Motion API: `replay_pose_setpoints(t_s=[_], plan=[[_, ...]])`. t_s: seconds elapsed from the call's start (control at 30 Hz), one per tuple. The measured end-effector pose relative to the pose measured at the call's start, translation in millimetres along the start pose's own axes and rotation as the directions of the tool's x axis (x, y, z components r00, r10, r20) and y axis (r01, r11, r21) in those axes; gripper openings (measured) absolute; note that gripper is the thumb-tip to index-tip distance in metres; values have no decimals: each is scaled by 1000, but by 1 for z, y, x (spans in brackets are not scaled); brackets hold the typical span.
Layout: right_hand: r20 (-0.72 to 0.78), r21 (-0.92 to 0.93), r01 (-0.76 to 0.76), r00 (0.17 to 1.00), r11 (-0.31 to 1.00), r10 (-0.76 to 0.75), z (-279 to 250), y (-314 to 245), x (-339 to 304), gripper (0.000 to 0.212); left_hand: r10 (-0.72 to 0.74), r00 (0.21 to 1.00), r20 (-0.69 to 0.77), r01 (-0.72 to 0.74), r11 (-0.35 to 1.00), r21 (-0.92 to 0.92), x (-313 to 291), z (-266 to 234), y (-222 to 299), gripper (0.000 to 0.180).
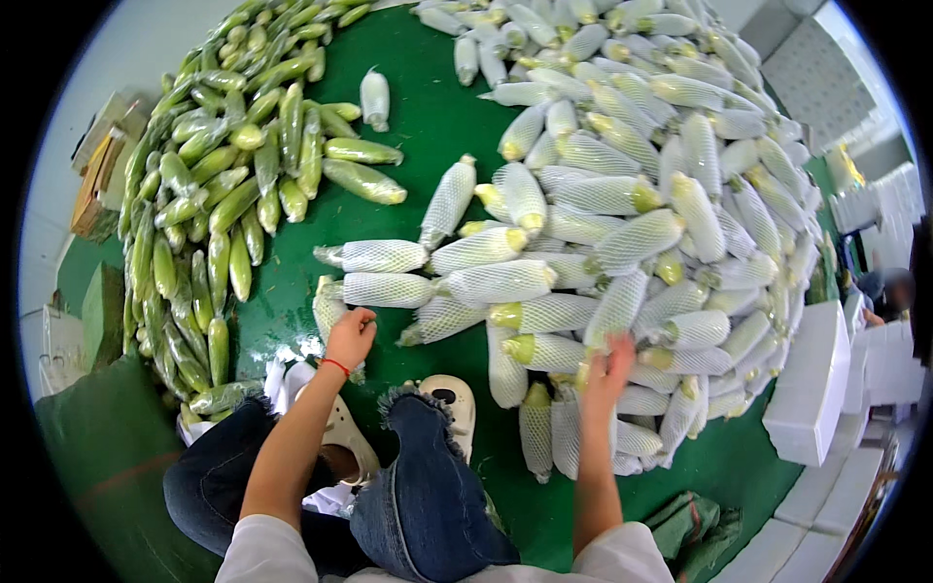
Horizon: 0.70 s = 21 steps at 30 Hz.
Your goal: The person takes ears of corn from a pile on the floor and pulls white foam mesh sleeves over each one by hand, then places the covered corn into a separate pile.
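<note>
My left hand [351,337] is closed with curled fingers, over an ear of corn in a white foam net [328,304] that runs beneath it. Whether the fingers grip anything is hidden. A red cord circles that wrist. My right hand [606,376] reaches over the near part of a large heap of netted corn [622,155], beside one netted ear [617,309]. Its fingers are smeared by motion, so their hold does not show. Between the hands lie more netted ears, among them one pointing left [387,290].
Green ears of corn in clear film [233,204] form a heap on the left. A single netted ear [375,99] lies on the green floor [418,58] between the heaps. White foam boxes [807,384] stand at the right, with a person [886,291] beyond. My shoes [452,408] are near the front.
</note>
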State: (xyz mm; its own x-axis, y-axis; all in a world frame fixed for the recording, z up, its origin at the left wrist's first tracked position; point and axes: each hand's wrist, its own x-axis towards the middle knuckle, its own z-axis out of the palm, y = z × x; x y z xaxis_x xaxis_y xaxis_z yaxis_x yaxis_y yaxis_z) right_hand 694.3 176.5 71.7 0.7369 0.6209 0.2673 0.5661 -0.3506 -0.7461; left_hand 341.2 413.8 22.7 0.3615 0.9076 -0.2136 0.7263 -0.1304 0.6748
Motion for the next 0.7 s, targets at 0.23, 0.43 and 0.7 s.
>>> replay_pose_setpoints(t_s=[0.23,0.43,0.7], plan=[[509,281,410,703,868,-497,201,-127,-34,42,-412,761,-501,495,868,38,-8,28,-75,83],[614,57,594,613,802,-497,335,-111,-17,73,-602,771,-210,432,735,-522,7,58,-79,81],[594,639,-225,752,736,-285,238,-157,-21,92,-416,870,266,297,11,-955,-55,-6,-21,53]])
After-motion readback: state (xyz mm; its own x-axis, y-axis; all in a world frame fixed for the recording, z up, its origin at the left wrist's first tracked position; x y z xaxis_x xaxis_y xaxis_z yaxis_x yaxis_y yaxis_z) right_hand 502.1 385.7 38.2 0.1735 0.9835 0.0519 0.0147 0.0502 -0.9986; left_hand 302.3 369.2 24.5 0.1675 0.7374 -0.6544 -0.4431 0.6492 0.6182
